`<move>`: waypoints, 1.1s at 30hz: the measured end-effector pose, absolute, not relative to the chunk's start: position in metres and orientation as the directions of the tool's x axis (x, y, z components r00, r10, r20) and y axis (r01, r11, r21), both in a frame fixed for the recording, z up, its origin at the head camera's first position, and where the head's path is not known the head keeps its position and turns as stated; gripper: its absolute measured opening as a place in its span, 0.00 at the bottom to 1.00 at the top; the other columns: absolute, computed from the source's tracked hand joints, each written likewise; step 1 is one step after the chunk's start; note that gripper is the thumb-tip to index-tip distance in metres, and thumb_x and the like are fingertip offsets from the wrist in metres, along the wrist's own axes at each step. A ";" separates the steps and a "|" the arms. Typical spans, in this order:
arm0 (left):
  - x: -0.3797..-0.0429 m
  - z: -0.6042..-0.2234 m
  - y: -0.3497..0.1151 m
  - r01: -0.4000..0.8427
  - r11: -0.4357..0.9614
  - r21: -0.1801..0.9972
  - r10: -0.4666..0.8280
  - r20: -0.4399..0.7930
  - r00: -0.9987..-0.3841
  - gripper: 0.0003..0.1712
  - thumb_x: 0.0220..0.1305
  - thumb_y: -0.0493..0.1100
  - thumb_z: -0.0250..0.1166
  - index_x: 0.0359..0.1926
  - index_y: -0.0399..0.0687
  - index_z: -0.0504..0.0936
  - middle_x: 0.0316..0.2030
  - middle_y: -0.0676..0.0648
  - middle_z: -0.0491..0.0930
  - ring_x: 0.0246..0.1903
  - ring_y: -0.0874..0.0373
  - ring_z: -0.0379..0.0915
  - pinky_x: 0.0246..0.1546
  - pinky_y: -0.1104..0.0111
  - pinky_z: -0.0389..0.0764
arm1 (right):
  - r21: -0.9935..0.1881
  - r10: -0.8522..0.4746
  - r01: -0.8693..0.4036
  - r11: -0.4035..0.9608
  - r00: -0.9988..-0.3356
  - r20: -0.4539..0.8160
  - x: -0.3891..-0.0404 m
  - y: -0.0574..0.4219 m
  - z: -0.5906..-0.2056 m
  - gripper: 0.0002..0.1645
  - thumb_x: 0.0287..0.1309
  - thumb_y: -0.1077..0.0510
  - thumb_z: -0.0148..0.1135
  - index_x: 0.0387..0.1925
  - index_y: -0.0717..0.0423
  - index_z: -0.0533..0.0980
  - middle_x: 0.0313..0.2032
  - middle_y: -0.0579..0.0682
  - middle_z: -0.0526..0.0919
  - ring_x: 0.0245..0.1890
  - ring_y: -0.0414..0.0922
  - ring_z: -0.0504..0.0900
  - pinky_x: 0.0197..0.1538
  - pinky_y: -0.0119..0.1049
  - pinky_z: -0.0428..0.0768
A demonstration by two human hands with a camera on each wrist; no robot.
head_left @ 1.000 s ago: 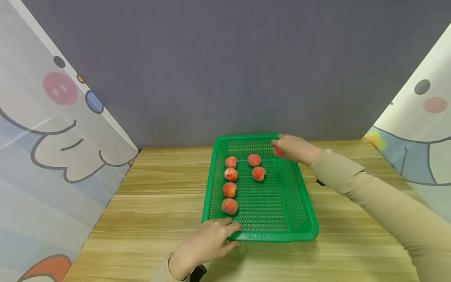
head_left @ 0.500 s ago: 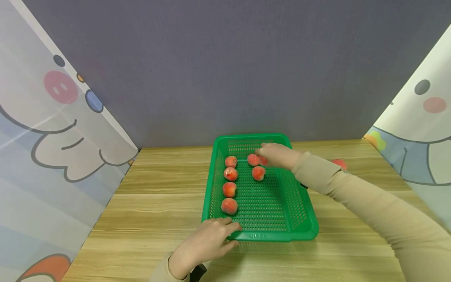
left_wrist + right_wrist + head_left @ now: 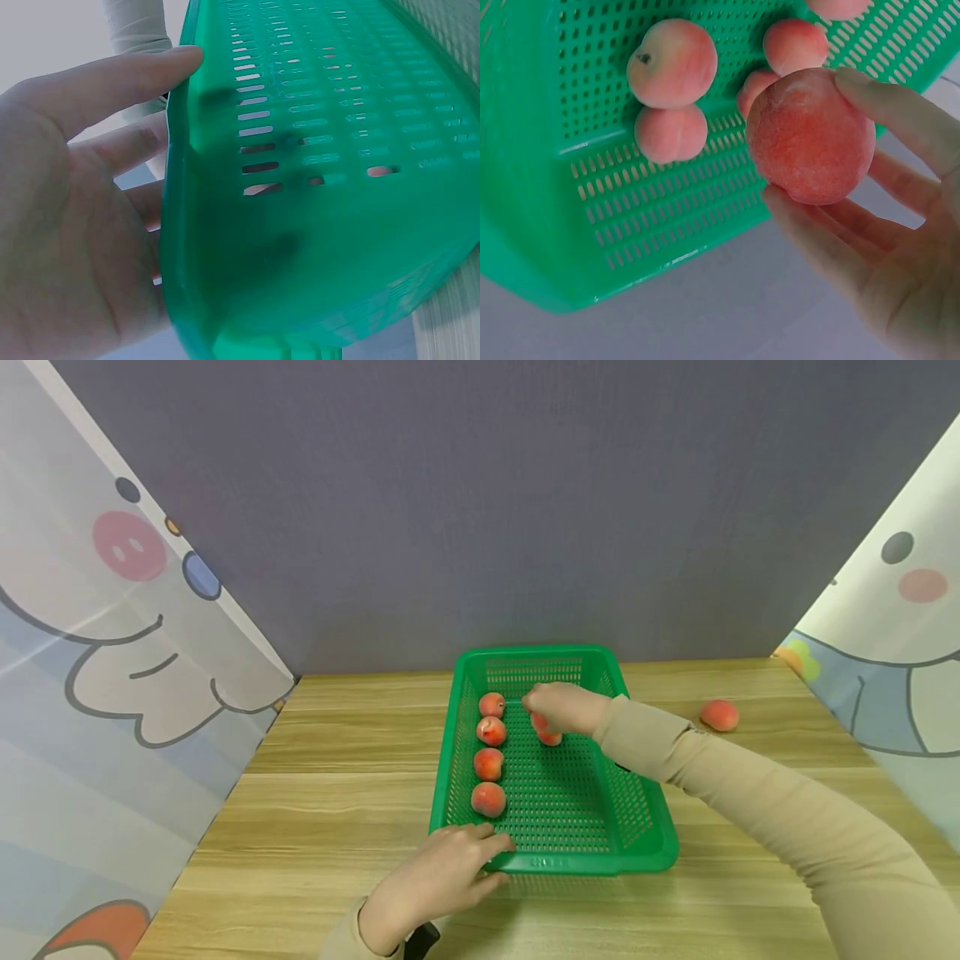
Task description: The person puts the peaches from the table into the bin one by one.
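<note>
A green plastic basket [image 3: 648, 860] with slotted walls stands on the table. My left hand [image 3: 446, 877] grips its rim at the near left corner, and the left wrist view shows the thumb and fingers on either side of that rim [image 3: 176, 217]. Over the basket's far half, my right hand [image 3: 566, 706] holds a peach [image 3: 810, 136] between thumb and fingers. Right below it a second peach [image 3: 551, 739] lies on the basket floor, partly covered. Another peach near the back is hidden by the hand. Along the left side several peaches [image 3: 488, 764] form a row.
One loose peach [image 3: 720, 715] lies on the wooden table [image 3: 337, 777], right of the basket. Behind the table rises a grey panel [image 3: 480, 510]. Cartoon-printed sheets [image 3: 67, 735] flank it on both sides.
My right hand has carried its peach leftward from the basket's right rim to above the peaches inside. The loose peach on the table has come out from behind the sleeve. My left hand stays put.
</note>
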State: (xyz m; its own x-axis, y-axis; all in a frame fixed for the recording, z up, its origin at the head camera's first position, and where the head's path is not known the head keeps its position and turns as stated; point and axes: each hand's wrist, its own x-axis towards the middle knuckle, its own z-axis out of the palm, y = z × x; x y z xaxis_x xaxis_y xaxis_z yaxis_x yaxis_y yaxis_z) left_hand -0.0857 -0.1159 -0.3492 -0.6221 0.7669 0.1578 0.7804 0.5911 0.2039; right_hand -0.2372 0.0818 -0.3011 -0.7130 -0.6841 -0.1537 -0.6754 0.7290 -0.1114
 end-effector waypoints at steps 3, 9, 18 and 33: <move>-0.086 -0.350 -0.116 0.787 0.587 0.192 0.769 0.171 -0.616 0.13 0.50 0.46 0.66 0.38 0.51 0.77 0.28 0.57 0.75 0.25 0.72 0.68 0.26 0.80 0.69 | -0.089 -0.696 -0.693 0.716 -0.696 -0.179 -0.236 0.077 -0.305 0.16 0.43 0.75 0.59 0.37 0.61 0.76 0.35 0.55 0.78 0.31 0.44 0.74 0.35 0.31 0.73; -0.086 -0.350 -0.116 0.788 0.588 0.182 0.769 0.176 -0.614 0.13 0.50 0.46 0.66 0.38 0.51 0.77 0.28 0.57 0.75 0.25 0.72 0.69 0.26 0.80 0.69 | -0.068 -0.704 -0.709 0.702 -0.675 -0.222 -0.235 0.071 -0.314 0.13 0.45 0.74 0.57 0.35 0.59 0.75 0.16 0.47 0.66 0.18 0.39 0.57 0.24 0.30 0.57; -0.086 -0.350 -0.116 0.789 0.588 0.180 0.770 0.176 -0.614 0.12 0.50 0.46 0.66 0.38 0.52 0.77 0.28 0.57 0.75 0.25 0.71 0.69 0.26 0.80 0.70 | -0.074 -0.682 -0.688 0.722 -0.690 -0.243 -0.236 0.065 -0.330 0.13 0.43 0.74 0.56 0.31 0.58 0.74 0.19 0.49 0.69 0.18 0.41 0.58 0.24 0.31 0.58; -0.086 -0.350 -0.116 0.788 0.593 0.167 0.769 0.173 -0.615 0.13 0.50 0.46 0.66 0.38 0.52 0.77 0.27 0.57 0.75 0.25 0.71 0.69 0.26 0.79 0.70 | -0.101 -0.620 -0.626 0.774 -0.714 -0.325 -0.232 0.060 -0.344 0.12 0.47 0.74 0.55 0.32 0.56 0.73 0.21 0.46 0.67 0.20 0.41 0.58 0.28 0.32 0.60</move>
